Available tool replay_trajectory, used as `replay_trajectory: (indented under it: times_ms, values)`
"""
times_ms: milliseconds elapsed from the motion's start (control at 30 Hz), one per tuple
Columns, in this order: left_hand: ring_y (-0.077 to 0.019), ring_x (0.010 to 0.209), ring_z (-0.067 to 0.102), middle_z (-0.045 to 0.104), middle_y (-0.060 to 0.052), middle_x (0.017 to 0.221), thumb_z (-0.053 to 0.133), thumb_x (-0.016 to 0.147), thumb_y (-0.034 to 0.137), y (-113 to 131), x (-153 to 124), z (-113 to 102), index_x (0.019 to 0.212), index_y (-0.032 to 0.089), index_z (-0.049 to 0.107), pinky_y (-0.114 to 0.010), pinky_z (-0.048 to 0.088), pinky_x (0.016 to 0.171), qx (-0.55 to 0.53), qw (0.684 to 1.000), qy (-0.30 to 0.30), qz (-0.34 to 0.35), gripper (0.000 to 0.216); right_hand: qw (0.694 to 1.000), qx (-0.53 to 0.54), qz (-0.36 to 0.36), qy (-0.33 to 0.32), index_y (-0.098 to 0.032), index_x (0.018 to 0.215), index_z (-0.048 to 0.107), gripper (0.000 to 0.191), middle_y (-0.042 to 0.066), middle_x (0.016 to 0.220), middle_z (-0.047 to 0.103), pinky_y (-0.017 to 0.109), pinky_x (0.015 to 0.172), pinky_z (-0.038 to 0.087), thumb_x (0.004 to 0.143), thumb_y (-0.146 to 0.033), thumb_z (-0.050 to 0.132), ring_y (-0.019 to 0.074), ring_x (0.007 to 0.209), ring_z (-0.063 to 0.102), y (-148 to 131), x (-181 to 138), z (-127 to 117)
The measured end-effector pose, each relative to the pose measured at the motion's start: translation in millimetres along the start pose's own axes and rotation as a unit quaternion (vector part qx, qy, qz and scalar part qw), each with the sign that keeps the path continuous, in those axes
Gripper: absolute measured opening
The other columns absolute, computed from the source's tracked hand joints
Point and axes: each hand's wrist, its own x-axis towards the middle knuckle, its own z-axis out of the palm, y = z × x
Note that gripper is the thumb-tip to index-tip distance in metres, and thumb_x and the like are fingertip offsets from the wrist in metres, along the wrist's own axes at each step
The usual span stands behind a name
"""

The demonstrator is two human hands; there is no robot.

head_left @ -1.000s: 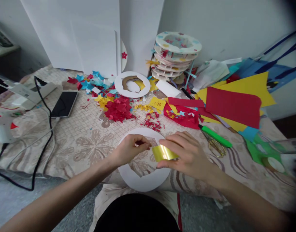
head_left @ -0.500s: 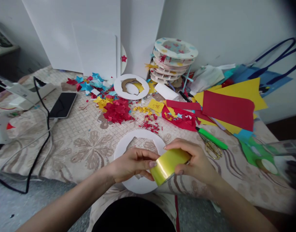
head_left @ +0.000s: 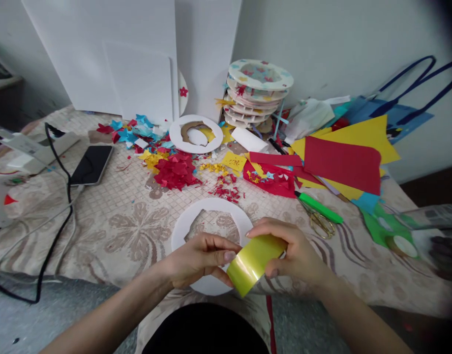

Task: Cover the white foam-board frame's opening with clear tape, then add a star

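Note:
A roll of shiny yellow tape (head_left: pixel 250 265) is held tilted above the near edge of the table. My right hand (head_left: pixel 285 253) grips the roll from its right side, fingers over the top and thumb below. At the roll's left edge, my left hand (head_left: pixel 207 258) pinches the tape between thumb and fingers; whether a loose end is lifted cannot be made out. Beneath both hands lies a white paper ring (head_left: pixel 183 223) with an angular cut-out, partly covered by my left hand and the roll.
Behind are red paper stars (head_left: pixel 176 170), another white ring (head_left: pixel 196 146) and a stack of decorated rings (head_left: pixel 260 83). To the right lie a green cutter (head_left: pixel 319 207), gold scissors (head_left: pixel 321 226) and red card (head_left: pixel 342 164). A phone (head_left: pixel 92 165) and cables (head_left: pixel 50 255) occupy the left.
The roll has tipped slightly and come a little lower, with both hands still on it. The whole view has shifted a little; the things on the table stay put.

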Motion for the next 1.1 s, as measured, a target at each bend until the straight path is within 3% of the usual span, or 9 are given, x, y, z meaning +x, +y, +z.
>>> replay_trajectory:
  times_ms: [667,900,1100]
  values:
    - [-0.0133,0.070,0.068,0.073,-0.006,0.082,0.083,0.070,0.034,-5.9,1.7,3.0,0.097,0.014,0.076,-0.026,0.058,0.067,0.014,1.000,0.014,-0.017,0.034,0.999,0.046,0.020,-0.006,-0.023,0.101,0.071,0.054,0.003,0.086,0.065,0.028,0.067,0.045,0.067,-0.064,0.075,0.0162,0.075,0.059,2.8,-7.1,3.7]
    - [-0.0167,0.079,0.066,0.070,-0.008,0.088,0.074,0.078,0.044,-4.8,0.3,3.6,0.093,0.013,0.075,-0.034,0.060,0.069,-0.031,0.999,0.008,0.012,0.034,0.998,0.049,0.042,0.005,-0.024,0.103,0.071,0.052,0.003,0.088,0.065,0.028,0.067,0.044,0.068,-0.062,0.075,0.0160,0.078,0.059,-0.4,-8.0,3.7]
    - [-0.0138,0.077,0.066,0.071,-0.006,0.086,0.080,0.075,0.030,-2.4,-2.5,2.1,0.096,0.015,0.075,-0.029,0.057,0.072,-0.016,0.999,0.037,0.007,0.027,0.999,0.023,0.031,0.013,-0.024,0.104,0.070,0.051,0.002,0.089,0.066,0.026,0.067,0.043,0.067,-0.059,0.077,0.0153,0.078,0.059,-3.8,-4.2,5.7]
